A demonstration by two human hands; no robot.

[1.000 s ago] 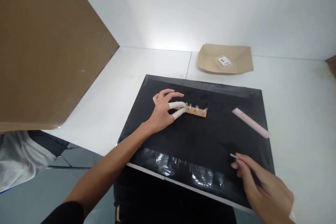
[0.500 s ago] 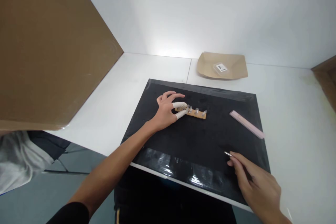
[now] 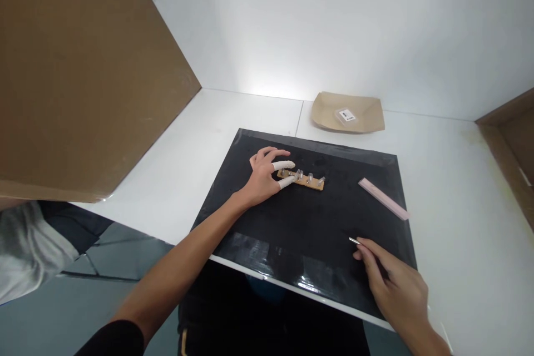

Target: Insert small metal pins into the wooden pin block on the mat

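My left hand (image 3: 262, 177) is over the left end of a small tan strip (image 3: 305, 182), which carries several short clear pieces (image 3: 310, 178). White finger cots cover its thumb and index finger. These two are apart, one on each side of the strip, with part of the strip showing between them; whether the thumb touches a clear piece is hard to see. Low on the right, my right hand (image 3: 394, 283) is closed on a slim silver metal rod (image 3: 354, 241), its tip pointing left. The rest of the rod is hidden in the hand.
The strip lies on a black mat (image 3: 292, 222) on a white table (image 3: 450, 189). A pale pink bar (image 3: 384, 198) is at the mat's right. Behind stands a tan paper tray (image 3: 369, 114) holding a labelled clear case (image 3: 345, 117). A brown panel (image 3: 83, 78) rises at left.
The view has shifted slightly. My left thumb and index finger have parted a little at the strip. My right hand still holds the metal rod, a little further left in view.
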